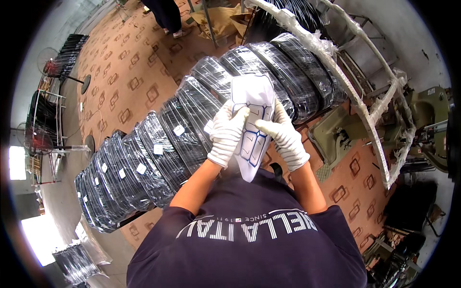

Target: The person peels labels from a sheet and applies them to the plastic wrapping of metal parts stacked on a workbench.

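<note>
Between my two hands is a white sheet of labels (pixel 252 90) with blue outlines, curled lengthwise and narrowing to a point toward my chest. My left hand (pixel 226 135), in a white ribbed glove, grips its left edge with the thumb on top. On the opposite edge my right hand (pixel 285 138), gloved the same way, pinches it, thumb lying across the front. The other fingers are partly hidden behind the sheet. Just beyond and below lies a long row of black bundles (pixel 182 126) wrapped in clear plastic. Several carry small white labels (pixel 178 130).
A plastic-wrapped metal frame (pixel 357 103) rises on the right, near green machines (pixel 430 108). Fans (pixel 48 67) and racks of black goods (pixel 41 113) line the left. Another person (pixel 165 17) stands at the far end on the patterned floor (pixel 120 62).
</note>
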The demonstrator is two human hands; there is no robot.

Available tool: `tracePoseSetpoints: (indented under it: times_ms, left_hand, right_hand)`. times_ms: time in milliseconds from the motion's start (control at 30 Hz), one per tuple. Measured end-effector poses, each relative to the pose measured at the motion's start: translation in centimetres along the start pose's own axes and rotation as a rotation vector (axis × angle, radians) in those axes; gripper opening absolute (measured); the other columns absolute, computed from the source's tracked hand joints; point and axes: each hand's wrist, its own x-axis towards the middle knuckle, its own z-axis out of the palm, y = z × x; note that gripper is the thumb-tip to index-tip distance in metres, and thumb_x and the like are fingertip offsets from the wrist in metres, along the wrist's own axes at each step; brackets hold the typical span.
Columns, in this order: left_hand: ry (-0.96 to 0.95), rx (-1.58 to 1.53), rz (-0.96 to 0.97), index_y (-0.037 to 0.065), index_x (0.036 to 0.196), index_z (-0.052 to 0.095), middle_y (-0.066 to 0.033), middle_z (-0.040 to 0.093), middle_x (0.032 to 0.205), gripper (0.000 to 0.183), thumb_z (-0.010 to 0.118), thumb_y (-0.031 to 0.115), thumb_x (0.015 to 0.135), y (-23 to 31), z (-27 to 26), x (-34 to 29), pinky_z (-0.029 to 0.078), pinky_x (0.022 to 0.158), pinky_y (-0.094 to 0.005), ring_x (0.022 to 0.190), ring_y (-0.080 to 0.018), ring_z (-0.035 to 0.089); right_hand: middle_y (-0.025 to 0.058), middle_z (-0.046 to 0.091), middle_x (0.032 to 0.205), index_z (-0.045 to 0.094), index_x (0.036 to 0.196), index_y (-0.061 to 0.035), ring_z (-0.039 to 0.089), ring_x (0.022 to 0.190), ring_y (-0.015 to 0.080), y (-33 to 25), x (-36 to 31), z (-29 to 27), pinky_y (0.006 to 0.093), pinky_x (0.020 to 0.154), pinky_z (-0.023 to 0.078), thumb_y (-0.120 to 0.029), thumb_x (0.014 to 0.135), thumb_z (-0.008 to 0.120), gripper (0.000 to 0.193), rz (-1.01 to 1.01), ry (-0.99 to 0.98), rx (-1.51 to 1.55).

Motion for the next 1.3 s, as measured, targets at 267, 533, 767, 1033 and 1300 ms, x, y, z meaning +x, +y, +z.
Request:
tracePoseSetpoints:
  times_ms: [267, 533, 767, 1033, 1300]
  left_hand:
    - [0.3, 0.219, 0.448, 0.003, 0.116, 0.053, -0.0103, 0.053, 0.109, 0.038, 0.063, 0.006, 0.079, 2.3, -0.5, 0.3, 0.043, 0.088, -0.0275, 0.101, -0.0156, 0.052]
    - [-0.119, 0.993, 0.831, 0.011, 0.117, 0.055, -0.0073, 0.055, 0.12, 0.041, 0.06, 0.026, 0.08, 5.0, -0.5, -2.3, 0.024, 0.106, -0.0465, 0.118, -0.025, 0.047]
    - [-0.114, 0.596, 0.666, 0.004, 0.117, 0.056, -0.0129, 0.055, 0.118, 0.037, 0.06, 0.008, 0.08, 4.3, -1.0, -2.7, 0.036, 0.098, -0.0358, 0.114, -0.0277, 0.05]
    - [-0.114, 0.489, 0.62, 0.0, 0.108, 0.061, -0.0135, 0.065, 0.091, 0.03, 0.056, -0.002, 0.079, 3.0, -1.3, -3.7, 0.05, 0.067, -0.0267, 0.071, -0.021, 0.064]
    - [-0.054, 0.405, 0.549, 0.001, 0.108, 0.062, -0.0131, 0.063, 0.101, 0.026, 0.058, 0.0, 0.082, 3.4, -2.0, -4.3, 0.047, 0.078, -0.0274, 0.092, -0.0214, 0.06]
  right_hand:
    - [0.0058, 0.065, 0.086, 0.061, 0.101, 0.0021, 0.061, 0.071, 0.01, -0.9, -0.1, -1.0, 0.0224, 0.065, 0.051, -0.006, 0.077, 0.067, 0.026, 0.12, 0.125, 0.001]
    - [0.0083, 0.064, 0.095, 0.057, 0.108, 0.0039, 0.061, 0.084, 0.0142, -2.6, -0.3, 0.4, 0.0246, 0.073, 0.05, -0.01, 0.078, 0.066, 0.035, 0.189, -0.151, 0.234]
    - [0.0075, 0.064, 0.095, 0.053, 0.113, 0.0038, 0.061, 0.084, 0.0122, -0.7, -1.0, 0.7, 0.024, 0.075, 0.05, 0.001, 0.074, 0.067, 0.041, 0.031, -0.117, 0.081]
    - [0.0017, 0.063, 0.077, 0.058, 0.086, -0.0025, 0.056, 0.068, 0.0045, 0.6, -1.4, 1.5, 0.0184, 0.064, 0.046, -0.008, 0.078, 0.07, 0.015, 0.003, -0.002, 0.024]
    - [0.004, 0.063, 0.085, 0.056, 0.101, -0.0003, 0.058, 0.077, 0.0076, -0.6, -2.5, 2.4, 0.0212, 0.068, 0.047, -0.004, 0.076, 0.069, 0.028, 0.109, -0.084, 0.006]
